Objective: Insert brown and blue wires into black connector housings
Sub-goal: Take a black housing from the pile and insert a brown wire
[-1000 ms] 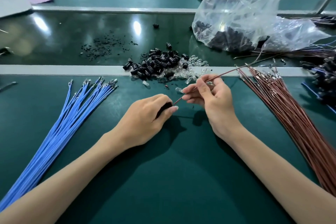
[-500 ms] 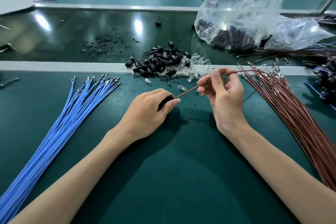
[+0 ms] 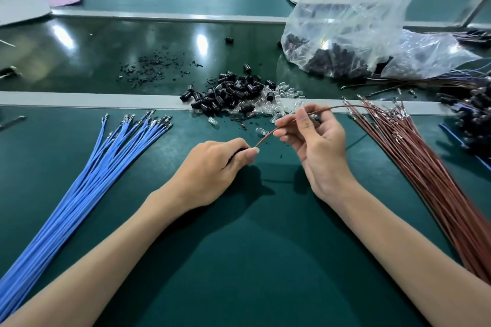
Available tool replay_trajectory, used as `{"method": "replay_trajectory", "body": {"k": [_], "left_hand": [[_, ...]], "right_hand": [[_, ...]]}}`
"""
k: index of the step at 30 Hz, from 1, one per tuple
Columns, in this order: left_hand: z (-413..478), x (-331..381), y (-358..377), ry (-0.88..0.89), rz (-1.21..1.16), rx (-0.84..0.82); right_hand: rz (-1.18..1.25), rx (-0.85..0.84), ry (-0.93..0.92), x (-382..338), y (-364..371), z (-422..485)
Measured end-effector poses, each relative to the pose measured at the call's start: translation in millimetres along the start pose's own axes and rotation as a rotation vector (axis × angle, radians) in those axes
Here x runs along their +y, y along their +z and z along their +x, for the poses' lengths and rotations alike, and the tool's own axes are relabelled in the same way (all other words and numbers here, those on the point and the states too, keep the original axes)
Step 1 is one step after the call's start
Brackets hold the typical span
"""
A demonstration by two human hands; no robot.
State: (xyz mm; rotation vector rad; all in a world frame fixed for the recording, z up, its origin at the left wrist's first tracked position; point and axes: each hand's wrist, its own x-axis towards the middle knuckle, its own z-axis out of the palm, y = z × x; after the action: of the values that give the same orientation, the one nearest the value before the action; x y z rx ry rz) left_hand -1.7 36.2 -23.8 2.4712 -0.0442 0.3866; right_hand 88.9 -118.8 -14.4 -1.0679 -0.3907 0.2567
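Observation:
My left hand [image 3: 212,167] grips a black connector housing [image 3: 235,154], mostly hidden between thumb and fingers. A single brown wire [image 3: 265,137] runs from that housing up to my right hand [image 3: 316,146], which pinches it between thumb and fingertips; the wire arcs on to the right over the brown bundle. A fan of blue wires [image 3: 87,188] lies on the green mat at the left. The brown wire bundle [image 3: 430,175] lies at the right. A pile of loose black housings [image 3: 233,90] mixed with clear parts sits beyond my hands.
A clear plastic bag [image 3: 353,24] holding more black housings stands at the back right. Finished assemblies [image 3: 475,119] pile at the right edge. Black crumbs [image 3: 151,66] are scattered on the dark conveyor belt [image 3: 79,56]. A grey rail [image 3: 79,99] separates the mat from the belt.
My right hand has slid up and to the right along the brown wire, away from my left hand, so more wire shows between the two hands. My left hand has kept hold of the housing.

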Motion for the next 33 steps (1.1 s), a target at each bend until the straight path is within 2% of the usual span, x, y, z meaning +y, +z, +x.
{"method": "replay_trajectory", "body": {"k": [6, 12, 16, 33], "left_hand": [[-1.9, 2.8, -2.2, -0.013, -0.015, -0.009], [-2.2, 3.2, -2.1, -0.007, 0.017, -0.010], [-2.7, 1.9, -1.3, 0.006, 0.043, -0.013], [-7.7, 7.7, -1.1, -0.003, 0.149, 0.054]], "right_hand": [[0.106, 0.024, 0.059, -4.6, -0.8, 1.6], [-0.166, -0.146, 0.085, -0.4, 0.6, -3.2], [-0.271, -0.157, 0.114, 2.6, -0.5, -1.6], [-0.339, -0.193, 0.104, 2.3, -1.9, -2.0]]}}
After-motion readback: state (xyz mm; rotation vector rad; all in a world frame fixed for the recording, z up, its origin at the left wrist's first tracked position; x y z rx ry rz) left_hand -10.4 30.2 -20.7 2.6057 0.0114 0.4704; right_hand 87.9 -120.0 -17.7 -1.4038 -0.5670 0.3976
